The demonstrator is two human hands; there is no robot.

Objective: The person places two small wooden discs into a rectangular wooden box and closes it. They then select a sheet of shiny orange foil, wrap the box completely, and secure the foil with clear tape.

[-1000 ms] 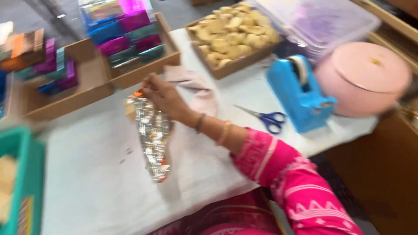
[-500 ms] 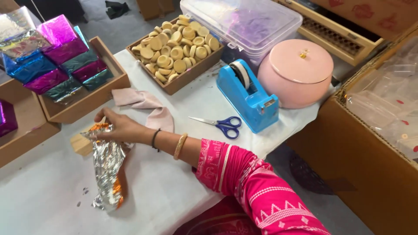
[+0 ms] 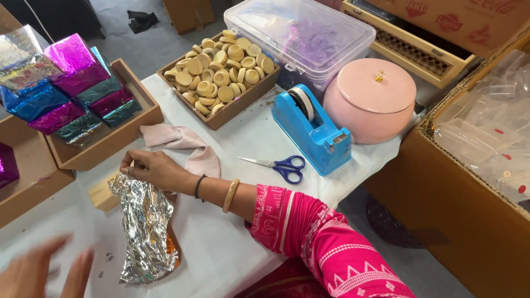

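Pinching the crinkled silver foil sheet (image 3: 144, 229) by its top edge, my right hand (image 3: 152, 168) feels it light, flimsy, tear-prone; left hand (image 3: 38, 273) spread, blurred.

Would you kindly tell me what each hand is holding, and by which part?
The right hand pinches the crumpled silver foil sheet at its top edge. The left hand, blurred at the lower left, holds nothing.

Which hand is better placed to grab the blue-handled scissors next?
Probably the right hand: it rests at the top of the crinkled silver foil sheet, on the same side as the blue-handled scissors. The left hand is blurred at the far lower-left edge.
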